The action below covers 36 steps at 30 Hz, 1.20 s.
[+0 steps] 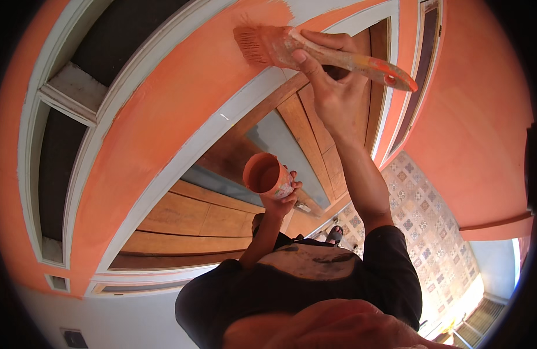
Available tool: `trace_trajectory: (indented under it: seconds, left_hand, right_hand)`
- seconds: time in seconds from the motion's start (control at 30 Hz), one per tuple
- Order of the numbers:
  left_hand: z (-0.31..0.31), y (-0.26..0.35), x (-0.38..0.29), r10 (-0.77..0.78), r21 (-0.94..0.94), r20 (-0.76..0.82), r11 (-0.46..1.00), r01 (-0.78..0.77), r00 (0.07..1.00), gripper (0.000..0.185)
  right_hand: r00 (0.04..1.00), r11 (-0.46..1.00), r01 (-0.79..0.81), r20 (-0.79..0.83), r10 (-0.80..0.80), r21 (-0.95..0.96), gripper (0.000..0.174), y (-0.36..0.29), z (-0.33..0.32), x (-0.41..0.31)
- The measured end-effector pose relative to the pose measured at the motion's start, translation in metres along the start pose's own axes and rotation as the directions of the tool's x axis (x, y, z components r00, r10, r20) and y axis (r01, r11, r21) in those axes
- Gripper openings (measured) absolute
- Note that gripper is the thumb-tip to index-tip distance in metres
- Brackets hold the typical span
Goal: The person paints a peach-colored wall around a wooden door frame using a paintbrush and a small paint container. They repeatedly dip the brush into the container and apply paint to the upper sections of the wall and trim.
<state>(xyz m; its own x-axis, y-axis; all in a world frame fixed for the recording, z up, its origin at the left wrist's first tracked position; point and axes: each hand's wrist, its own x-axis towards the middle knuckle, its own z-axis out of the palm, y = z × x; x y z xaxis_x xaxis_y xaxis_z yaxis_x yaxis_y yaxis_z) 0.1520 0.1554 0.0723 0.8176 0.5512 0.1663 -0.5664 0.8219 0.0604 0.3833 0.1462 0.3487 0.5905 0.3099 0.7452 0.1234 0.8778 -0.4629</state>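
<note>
With my right hand (334,83) I grip a wide paintbrush (360,63) by its paint-stained wooden handle. Its orange-coated bristles touch the orange wall band (163,96) above the white door frame (224,114). Lower down, my left hand (288,194) holds a small paint pot (272,181) from the side. The pot's mouth faces up towards me and orange paint shows inside. Fresh-looking, uneven orange strokes border a pale unpainted patch (316,9) at the top of the view.
A panelled wooden door (303,126) with grey panels stands in front of me. White-framed dark openings (61,174) lie beyond the orange band. Patterned floor tiles (421,218) and another orange wall (465,122) are at the right. An electrical socket (74,338) is at lower left.
</note>
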Motion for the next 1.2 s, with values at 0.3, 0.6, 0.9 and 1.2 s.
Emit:
trace_trajectory:
  seconds: [0.3, 0.6, 0.9, 1.2]
  left_hand:
    - [0.001, 0.004, -0.003, 0.001, -0.011, 0.001, 1.000, -0.001, 1.000, 0.071]
    - [-0.002, -0.003, 0.007, -0.008, -0.033, 0.039, 0.999, 0.010, 0.999, 0.071]
    - [0.000, -0.006, 0.011, 0.006, 0.002, 0.019, 1.000, -0.007, 1.000, 0.067]
    - [0.008, -0.006, 0.009, 0.049, -0.011, 0.013, 0.999, -0.048, 0.999, 0.071]
  right_hand:
    - [0.881, 0.901, 0.263, -0.296, -0.370, -0.344, 0.025, 0.020, -0.037, 0.046]
    - [0.820, 0.697, 0.572, 0.272, -0.504, -0.433, 0.022, 0.002, 0.026, -0.027]
    - [0.977, 0.989, 0.082, -0.188, -0.105, -0.125, 0.031, 0.026, -0.028, 0.030]
    - [0.888, 0.709, 0.360, -0.009, -0.459, -0.606, 0.027, 0.021, -0.015, 0.009]
